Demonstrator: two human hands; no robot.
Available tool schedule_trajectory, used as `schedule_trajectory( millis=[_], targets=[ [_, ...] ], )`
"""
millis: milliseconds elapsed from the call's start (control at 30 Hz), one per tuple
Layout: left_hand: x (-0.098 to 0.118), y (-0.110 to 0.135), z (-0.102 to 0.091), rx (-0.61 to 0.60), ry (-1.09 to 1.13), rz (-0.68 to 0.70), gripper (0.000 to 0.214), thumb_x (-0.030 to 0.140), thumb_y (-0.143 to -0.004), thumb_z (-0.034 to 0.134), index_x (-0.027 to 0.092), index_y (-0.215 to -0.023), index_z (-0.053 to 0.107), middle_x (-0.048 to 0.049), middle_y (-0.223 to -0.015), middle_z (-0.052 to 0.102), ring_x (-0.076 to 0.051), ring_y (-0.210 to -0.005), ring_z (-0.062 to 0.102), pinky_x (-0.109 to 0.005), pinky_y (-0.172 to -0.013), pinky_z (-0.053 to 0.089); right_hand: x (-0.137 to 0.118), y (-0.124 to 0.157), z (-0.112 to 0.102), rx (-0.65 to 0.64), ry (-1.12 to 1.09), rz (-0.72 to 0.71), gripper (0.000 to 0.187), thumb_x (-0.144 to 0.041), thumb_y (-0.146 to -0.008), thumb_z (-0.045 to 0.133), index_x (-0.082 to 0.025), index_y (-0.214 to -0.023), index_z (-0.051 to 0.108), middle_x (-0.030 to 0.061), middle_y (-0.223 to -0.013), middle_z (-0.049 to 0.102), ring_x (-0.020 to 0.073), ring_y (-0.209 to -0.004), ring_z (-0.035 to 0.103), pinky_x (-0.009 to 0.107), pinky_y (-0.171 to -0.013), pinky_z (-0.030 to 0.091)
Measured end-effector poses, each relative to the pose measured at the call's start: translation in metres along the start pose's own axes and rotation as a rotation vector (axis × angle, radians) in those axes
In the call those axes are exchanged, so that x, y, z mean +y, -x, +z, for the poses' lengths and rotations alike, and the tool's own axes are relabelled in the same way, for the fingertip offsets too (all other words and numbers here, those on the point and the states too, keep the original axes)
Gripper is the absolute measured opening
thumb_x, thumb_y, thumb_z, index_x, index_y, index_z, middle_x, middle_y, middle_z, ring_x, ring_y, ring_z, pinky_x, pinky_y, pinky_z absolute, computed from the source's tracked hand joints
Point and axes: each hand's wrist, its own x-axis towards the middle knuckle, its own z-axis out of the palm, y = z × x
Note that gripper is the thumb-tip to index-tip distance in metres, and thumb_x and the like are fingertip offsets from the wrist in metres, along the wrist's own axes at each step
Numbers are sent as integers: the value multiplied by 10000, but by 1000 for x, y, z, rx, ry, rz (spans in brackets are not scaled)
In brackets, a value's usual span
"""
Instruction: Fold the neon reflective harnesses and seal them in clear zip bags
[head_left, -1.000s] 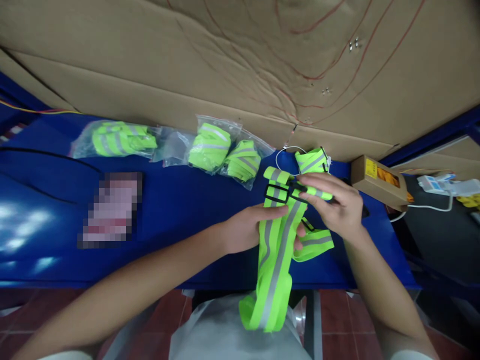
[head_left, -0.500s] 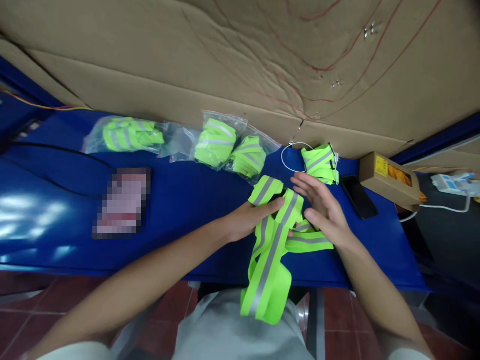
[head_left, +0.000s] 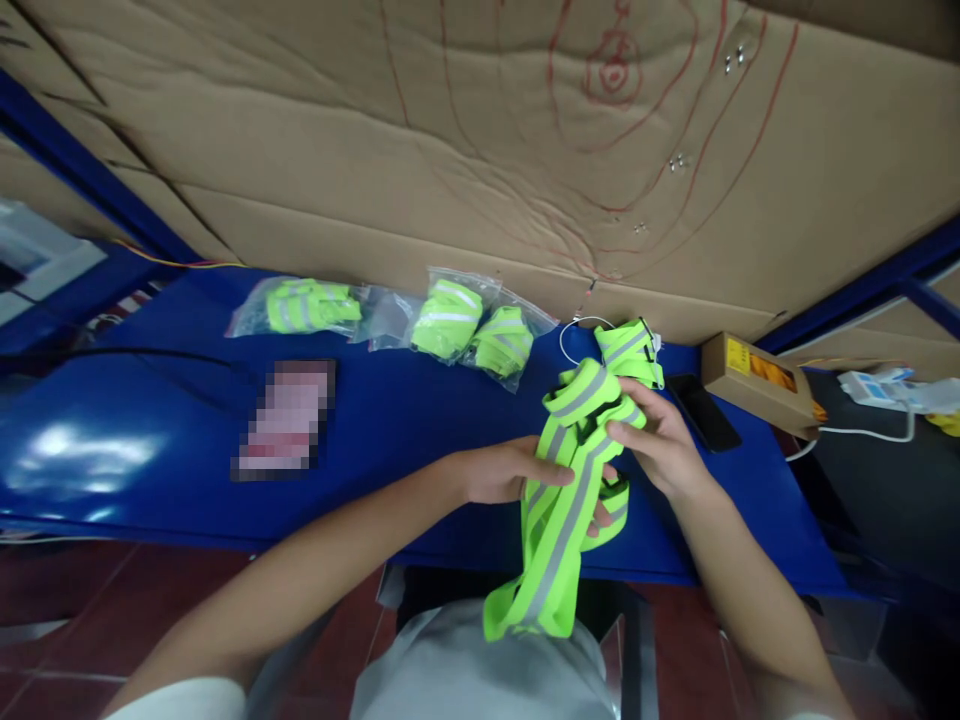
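A neon yellow-green reflective strap (head_left: pixel 576 510) with a grey stripe hangs in loops between my hands, over the table's front edge. My left hand (head_left: pixel 517 472) is closed round its middle, thumb on top and fingertips showing on the far side. Higher up, my right hand (head_left: pixel 660 435) pinches the strap's folded upper end, where a black buckle (head_left: pixel 592 425) shows among the folds. The lower loop dangles in front of my grey shirt. Just beyond my right hand lies another folded reflective strap (head_left: pixel 628 350).
Clear bags of folded straps (head_left: pixel 448 318) line the back of the blue table (head_left: pixel 390 420), against a cardboard wall. On the right are a black phone (head_left: pixel 705 412) and a cardboard box (head_left: pixel 757 378). A blurred-out flat device (head_left: pixel 289 415) lies at left.
My right hand, open and apart from the strap before, has closed on its upper end. My left hand has slid lower on the strap. The camera view has shifted.
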Motion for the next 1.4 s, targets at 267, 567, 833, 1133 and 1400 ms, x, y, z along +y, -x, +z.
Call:
schedule_trajectory(
  millis=[267,567,833,1133,1400],
  targets=[
    [10,12,24,-80,-35,-128,584,374,-835,831,202,-1364,652,-105,-1164,788,-305,-1064,768,-487,-974,598,-13,-1,-12,4,-182,0,278,-401,-763,845,-242,-977,766,42,-899,811,316,-922,791,446,-823,662],
    [-10,-1,21,150,-132,-27,330,393,-836,816,157,-1062,774,-109,-987,815,-269,-918,791,-434,-933,621,0,-13,-25,-47,-166,165,341,-293,-754,729,-224,-1087,737,44,-996,820,306,-909,796,465,-883,656],
    [-7,0,19,63,-105,-25,445,415,-792,854,184,-1157,750,-131,-1238,766,-280,-1136,736,-402,-1021,573,8,-28,-23,11,-191,114,423,-313,-778,634,-238,-1186,718,17,-949,820,267,-791,789,448,-816,668],
    [-16,-8,11,206,-291,17,384,476,-819,832,173,-1027,722,-82,-1001,773,-221,-940,746,-362,-917,585,14,-25,-43,58,-97,17,276,-443,-902,648,-280,-1101,749,15,-1101,807,262,-927,787,444,-866,656],
    [-13,-8,15,361,-728,137,637,540,-992,589,183,-1505,465,-177,-1539,512,-302,-1406,527,-437,-1150,462,3,-30,-72,257,-58,-161,155,-376,-874,673,-272,-912,781,24,-1001,821,283,-998,768,429,-1034,564]
  ],
)
